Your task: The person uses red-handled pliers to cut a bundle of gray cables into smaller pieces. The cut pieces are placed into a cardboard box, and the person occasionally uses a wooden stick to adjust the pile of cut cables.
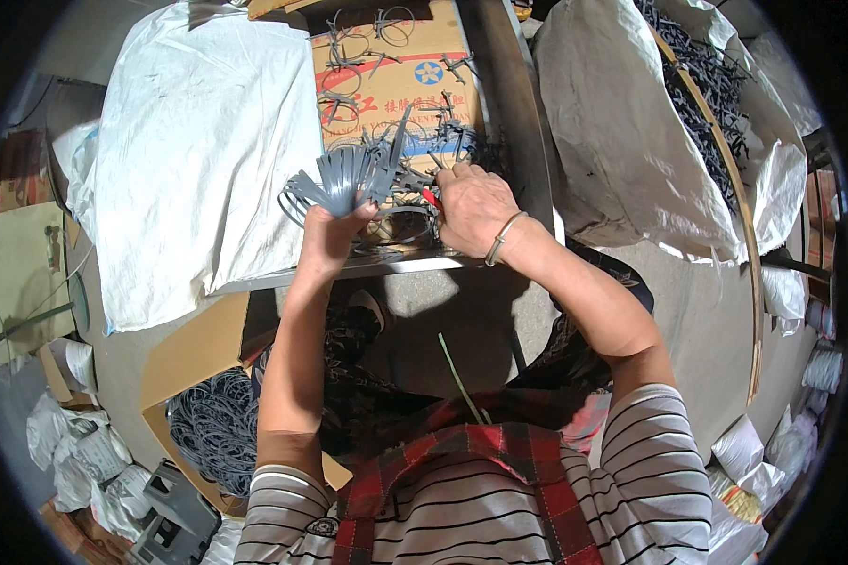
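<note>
My left hand (333, 229) is closed around a fanned bundle of grey plastic strips (339, 176), which look like cable ties. Their flat ends spread up and to the left, above the front of the work table. Just to the right, my right hand (477, 205) grips a red-handled hand tool (432, 199), probably cutters or pliers. My fingers hide most of the tool, so its jaws cannot be made out clearly. Looped strips and dark plastic scraps (456, 138) lie around both hands on a printed cardboard sheet (389, 70).
A white woven sheet (212, 141) covers the table's left side. To the right stands a white sack (608, 127) full of dark plastic pieces (707, 99), with a curved wooden strip (731, 162) across its opening. Below left, a cardboard box (194, 339) holds coiled grey strips (215, 427).
</note>
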Demonstrator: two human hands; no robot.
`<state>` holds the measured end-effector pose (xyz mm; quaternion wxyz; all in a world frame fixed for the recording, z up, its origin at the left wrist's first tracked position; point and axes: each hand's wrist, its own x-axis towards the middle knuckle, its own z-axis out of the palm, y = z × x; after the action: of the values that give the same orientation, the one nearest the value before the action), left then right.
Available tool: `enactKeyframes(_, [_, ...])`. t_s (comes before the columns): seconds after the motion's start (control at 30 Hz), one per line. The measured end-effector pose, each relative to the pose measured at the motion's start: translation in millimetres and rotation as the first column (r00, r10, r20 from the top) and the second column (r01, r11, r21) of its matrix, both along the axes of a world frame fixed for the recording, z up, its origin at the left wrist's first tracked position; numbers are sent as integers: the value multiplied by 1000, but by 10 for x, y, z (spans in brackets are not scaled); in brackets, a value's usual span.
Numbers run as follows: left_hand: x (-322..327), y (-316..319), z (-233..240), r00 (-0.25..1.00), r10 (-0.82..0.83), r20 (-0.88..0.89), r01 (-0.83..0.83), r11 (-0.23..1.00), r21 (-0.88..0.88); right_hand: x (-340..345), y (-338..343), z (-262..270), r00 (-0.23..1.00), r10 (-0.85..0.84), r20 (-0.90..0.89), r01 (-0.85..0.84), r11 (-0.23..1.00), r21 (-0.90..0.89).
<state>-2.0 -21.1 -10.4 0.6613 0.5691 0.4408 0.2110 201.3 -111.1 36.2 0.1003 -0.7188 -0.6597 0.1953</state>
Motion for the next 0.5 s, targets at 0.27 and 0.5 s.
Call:
enactKeyframes(0.27, [70, -19, 121, 991, 113, 69, -101, 983, -153, 20, 4, -18, 996, -41, -76, 44, 998, 44])
enactKeyframes(0.5, [22, 17, 33, 984, 165, 64, -141, 951, -276, 10, 56, 29, 991, -67, -113, 62, 997, -50])
